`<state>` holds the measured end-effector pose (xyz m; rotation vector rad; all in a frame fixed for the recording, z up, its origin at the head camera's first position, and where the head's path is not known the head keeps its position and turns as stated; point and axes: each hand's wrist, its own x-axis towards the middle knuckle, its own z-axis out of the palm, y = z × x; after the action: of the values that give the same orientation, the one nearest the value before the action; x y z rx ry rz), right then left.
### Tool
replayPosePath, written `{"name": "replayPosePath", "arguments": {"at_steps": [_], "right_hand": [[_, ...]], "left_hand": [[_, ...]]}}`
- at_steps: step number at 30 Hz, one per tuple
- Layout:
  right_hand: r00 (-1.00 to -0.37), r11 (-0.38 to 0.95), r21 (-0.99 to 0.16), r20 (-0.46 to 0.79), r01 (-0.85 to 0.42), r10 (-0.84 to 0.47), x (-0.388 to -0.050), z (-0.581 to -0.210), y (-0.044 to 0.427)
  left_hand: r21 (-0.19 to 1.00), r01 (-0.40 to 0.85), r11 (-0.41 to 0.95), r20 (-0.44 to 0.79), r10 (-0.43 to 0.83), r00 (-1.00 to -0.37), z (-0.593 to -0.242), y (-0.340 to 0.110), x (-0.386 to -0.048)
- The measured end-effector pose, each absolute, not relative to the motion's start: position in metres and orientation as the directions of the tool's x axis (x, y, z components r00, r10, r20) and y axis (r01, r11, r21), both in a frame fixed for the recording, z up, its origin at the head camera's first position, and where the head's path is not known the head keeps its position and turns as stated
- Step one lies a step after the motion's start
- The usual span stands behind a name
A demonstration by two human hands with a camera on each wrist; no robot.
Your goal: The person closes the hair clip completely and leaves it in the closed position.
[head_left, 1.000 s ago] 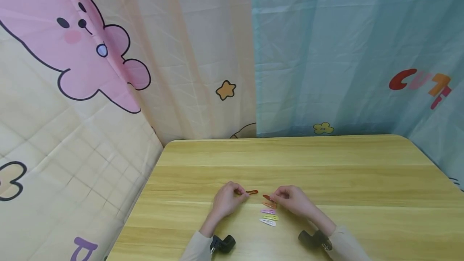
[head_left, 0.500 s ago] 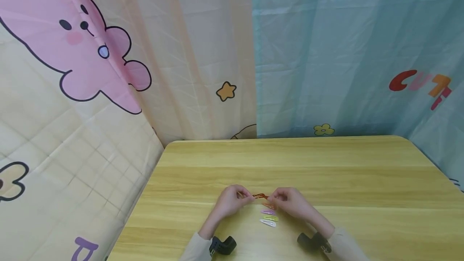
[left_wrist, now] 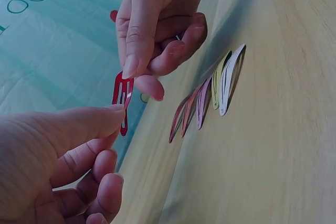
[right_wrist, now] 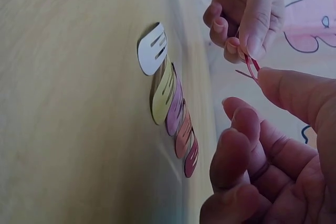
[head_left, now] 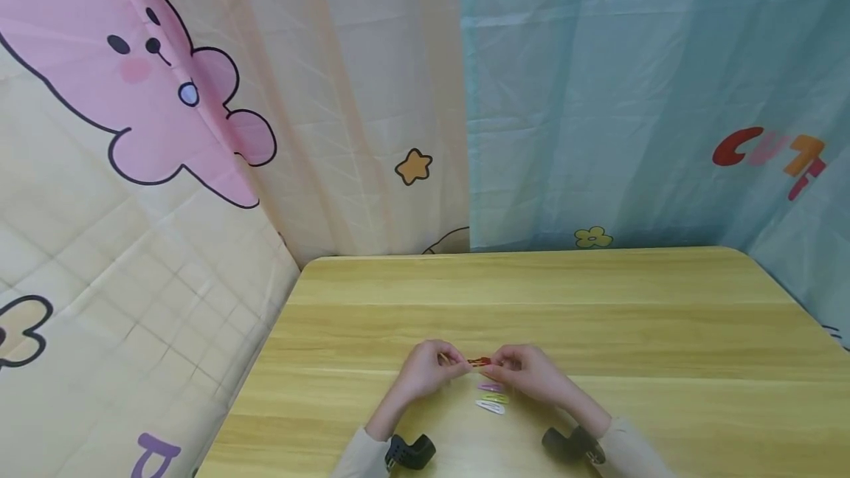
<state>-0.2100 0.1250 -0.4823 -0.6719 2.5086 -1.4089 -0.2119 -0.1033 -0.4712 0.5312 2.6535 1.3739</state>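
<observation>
A red snap hair clip point(left_wrist: 124, 95) is held up above the table between both hands. My left hand point(head_left: 428, 371) pinches one end of it with thumb and forefinger. At the other end, my right hand point(head_left: 531, 371) grips it between thumb and finger. From the right wrist view, the clip's strips point(right_wrist: 252, 71) stand apart at one side. Below the hands lies a slanting row of similar clips: white point(right_wrist: 152, 51), yellow point(right_wrist: 163, 95), purple point(right_wrist: 175, 107), orange point(right_wrist: 184, 132) and dark red point(right_wrist: 192, 156). In the head view the right hand hides the row's far end.
The wood-grain table point(head_left: 631, 316) reaches well beyond the hands on both sides. Printed curtains point(head_left: 372, 94) hang behind its far edge and along the left. A black wrist camera point(head_left: 410, 452) sits on the left wrist, another point(head_left: 571, 445) on the right.
The left hand has moved right with the red hair clip, closing the gap to the right hand. The right hand now also holds that clip; the row beneath stays put.
</observation>
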Motion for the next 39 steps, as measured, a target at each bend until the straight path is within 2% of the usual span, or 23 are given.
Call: {"name": "replayPosePath", "arguments": {"at_steps": [9,27,39], "right_hand": [[-0.875,0.458,-0.831,0.070,-0.316,-0.479,-0.2096,-0.4823,0.1233],[-0.852,0.360,-0.865,0.134,-0.350,-0.506,-0.2113,-0.4797,0.1217],[-0.870,0.362,-0.869,0.141,-0.338,-0.473,-0.2104,-0.4783,0.1214]], "left_hand": [[0.806,0.253,0.535,0.056,0.357,-0.933,-0.4694,-0.0991,-0.2091],[0.805,0.261,0.533,0.072,0.349,-0.935,-0.4653,-0.0993,-0.2104],[0.834,0.261,0.485,0.083,0.358,-0.930,-0.4673,-0.0997,-0.2112]]}}
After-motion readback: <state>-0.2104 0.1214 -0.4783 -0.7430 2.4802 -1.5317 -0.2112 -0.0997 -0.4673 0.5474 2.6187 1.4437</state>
